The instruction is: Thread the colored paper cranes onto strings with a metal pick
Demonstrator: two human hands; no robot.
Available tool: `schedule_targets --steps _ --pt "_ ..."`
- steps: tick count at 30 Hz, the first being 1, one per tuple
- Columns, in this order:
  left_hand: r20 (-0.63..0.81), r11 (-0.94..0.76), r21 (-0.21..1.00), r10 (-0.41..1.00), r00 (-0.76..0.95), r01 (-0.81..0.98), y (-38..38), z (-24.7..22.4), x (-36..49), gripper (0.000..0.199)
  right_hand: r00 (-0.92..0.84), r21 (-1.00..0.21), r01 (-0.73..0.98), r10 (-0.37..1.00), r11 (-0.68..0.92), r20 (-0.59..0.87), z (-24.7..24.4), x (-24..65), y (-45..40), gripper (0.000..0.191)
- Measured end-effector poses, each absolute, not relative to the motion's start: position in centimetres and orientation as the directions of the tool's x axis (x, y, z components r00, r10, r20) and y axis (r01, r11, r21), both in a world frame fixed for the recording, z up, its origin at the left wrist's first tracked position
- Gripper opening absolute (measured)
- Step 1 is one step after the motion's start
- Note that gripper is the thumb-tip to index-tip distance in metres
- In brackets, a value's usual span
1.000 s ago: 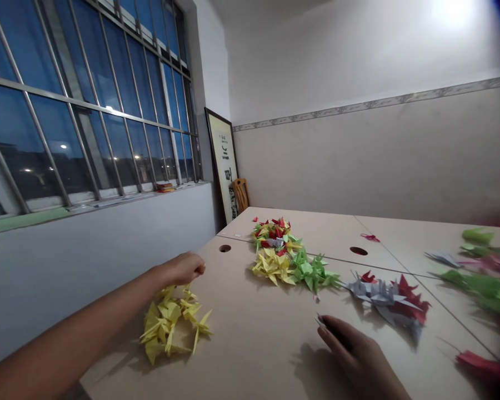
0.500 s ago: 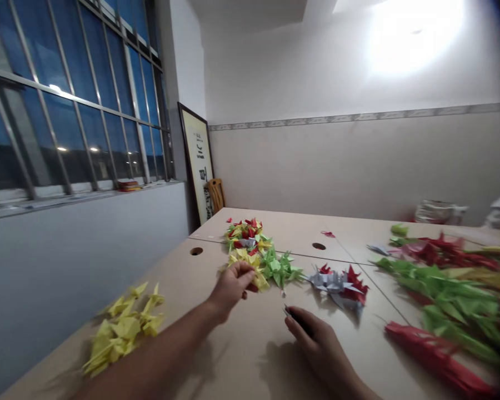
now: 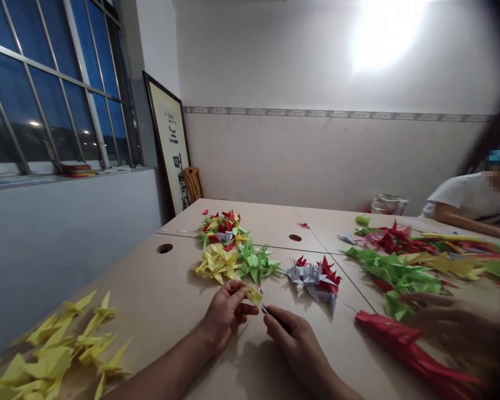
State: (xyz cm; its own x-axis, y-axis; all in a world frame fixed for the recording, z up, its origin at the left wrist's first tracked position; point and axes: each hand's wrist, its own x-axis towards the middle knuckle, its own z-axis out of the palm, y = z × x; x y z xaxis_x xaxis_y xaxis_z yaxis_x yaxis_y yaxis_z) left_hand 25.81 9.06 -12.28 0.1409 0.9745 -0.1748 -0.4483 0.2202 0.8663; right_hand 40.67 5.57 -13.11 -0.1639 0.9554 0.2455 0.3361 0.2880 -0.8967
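My left hand (image 3: 227, 311) pinches a small folded yellow paper crane (image 3: 254, 295) between thumb and fingers. Close by on the right, my right hand (image 3: 295, 336) is closed around a thin dark tool with a pointed metal tip (image 3: 265, 309); its kind is mostly hidden in the fingers. The tip is near the crane, and I cannot tell whether they touch. Beyond my hands lie a yellow crane pile (image 3: 216, 262), a green pile (image 3: 258, 262) and a white-and-red pile (image 3: 312, 275).
Loose yellow cranes (image 3: 45, 355) lie front left. A mixed-colour heap (image 3: 227, 228) sits farther back. On the right are green cranes (image 3: 400, 278), a red bundle (image 3: 412, 344) and another person's blurred hand (image 3: 454, 319). Someone in a white shirt (image 3: 462, 197) sits far right.
The view has turned right and down. My left hand has come away from the yellow pile with a yellow crane, nearer my right hand. Another person's hand has appeared on the right.
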Motion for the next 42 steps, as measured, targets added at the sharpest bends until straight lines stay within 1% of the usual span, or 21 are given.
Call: schedule_targets --steps 3,8,11,14,16,20,22,25,31,34,36,39,42 --pt "-0.146 0.198 0.894 0.977 0.156 -0.402 9.1 -12.5 26.0 0.031 -0.180 -0.891 0.350 0.954 0.289 0.239 -13.0 40.7 5.5 0.032" --pt "-0.072 0.121 0.934 0.985 0.154 -0.337 8.9 -12.9 26.3 0.040 -0.210 -0.883 0.350 0.945 0.313 0.252 -12.8 40.7 5.4 0.031" --pt "-0.025 0.040 0.961 0.998 0.059 -0.275 9.0 -12.8 26.2 0.040 -0.181 -0.892 0.346 0.953 0.291 0.241 -12.8 40.7 5.3 0.031" --pt "0.105 -0.112 0.985 0.992 -0.064 -0.128 9.2 -12.8 25.9 0.033 -0.121 -0.903 0.344 0.966 0.258 0.230 -12.8 40.8 5.2 0.032" --pt "0.203 -0.207 0.978 0.975 -0.090 -0.033 9.1 -12.8 25.7 0.029 -0.113 -0.903 0.340 0.964 0.263 0.239 -12.8 40.8 5.1 0.032" --pt "0.335 -0.326 0.933 0.942 -0.035 0.155 8.5 -13.1 25.7 0.022 -0.151 -0.881 0.352 0.948 0.316 0.279 -12.8 40.8 5.0 0.029" --pt "0.363 -0.360 0.908 0.931 0.026 0.215 8.0 -13.2 25.8 0.021 -0.174 -0.865 0.370 0.940 0.340 0.294 -12.9 40.7 5.0 0.028" --pt "0.373 -0.383 0.887 0.924 0.089 0.259 7.6 -13.3 26.0 0.021 -0.203 -0.850 0.387 0.932 0.358 0.300 -12.9 40.7 5.1 0.027" --pt "0.396 -0.412 0.856 0.911 0.117 0.311 7.6 -13.1 26.0 0.015 -0.201 -0.842 0.412 0.936 0.348 0.288 -13.0 40.6 5.2 0.025" --pt "0.397 -0.415 0.856 0.910 0.123 0.307 7.7 -13.2 26.0 0.018 -0.194 -0.856 0.397 0.942 0.330 0.274 -13.0 40.5 5.2 0.027" --pt "0.380 -0.396 0.877 0.918 0.112 0.273 7.9 -13.6 26.0 0.021 -0.184 -0.869 0.377 0.946 0.320 0.268 -13.0 40.5 5.3 0.028" --pt "0.326 -0.326 0.934 0.945 0.026 0.144 8.7 -14.1 25.7 0.023 -0.164 -0.889 0.353 0.955 0.292 0.249 -13.1 40.7 5.4 0.028" --pt "0.292 -0.288 0.956 0.946 -0.144 0.049 10.0 -13.6 24.8 0.024 -0.158 -0.895 0.352 0.960 0.274 0.231 -13.2 40.8 5.5 0.029"
